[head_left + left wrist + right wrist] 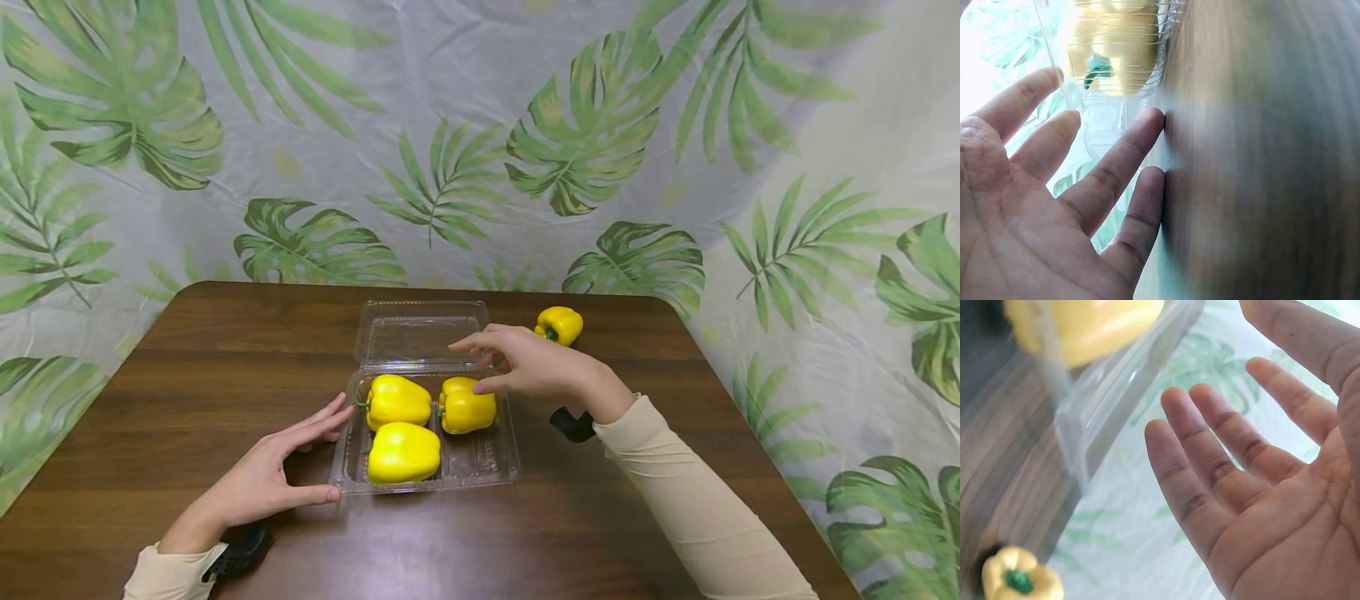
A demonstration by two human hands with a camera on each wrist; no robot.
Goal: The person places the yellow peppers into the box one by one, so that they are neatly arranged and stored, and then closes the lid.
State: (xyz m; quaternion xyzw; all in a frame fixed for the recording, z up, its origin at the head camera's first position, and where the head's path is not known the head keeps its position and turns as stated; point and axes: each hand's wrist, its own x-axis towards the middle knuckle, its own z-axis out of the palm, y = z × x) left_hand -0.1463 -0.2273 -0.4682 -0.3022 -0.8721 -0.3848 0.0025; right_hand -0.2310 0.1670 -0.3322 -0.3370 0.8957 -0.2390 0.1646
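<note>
A clear plastic clamshell container [477, 467] lies on the table with its lid folded back. Inside are three yellow bell peppers: one at the back left [399, 402], one at the front left [405, 454] and one at the back right [467, 410]. My left hand [277, 471] has its fingers spread along the container's left edge, thumb at the front corner. In the left wrist view, two fingertips [1150, 122] rest on the table. Above the back right pepper hovers my right hand [525, 362], fingers extended; the right wrist view shows its palm [1291, 537] bare.
Another yellow bell pepper [561, 325] sits on the dark wooden table [225, 367], behind the right hand. The see-through lid [423, 333] lies toward the table's back edge. A leaf-patterned curtain [450, 125] hangs behind and at the sides.
</note>
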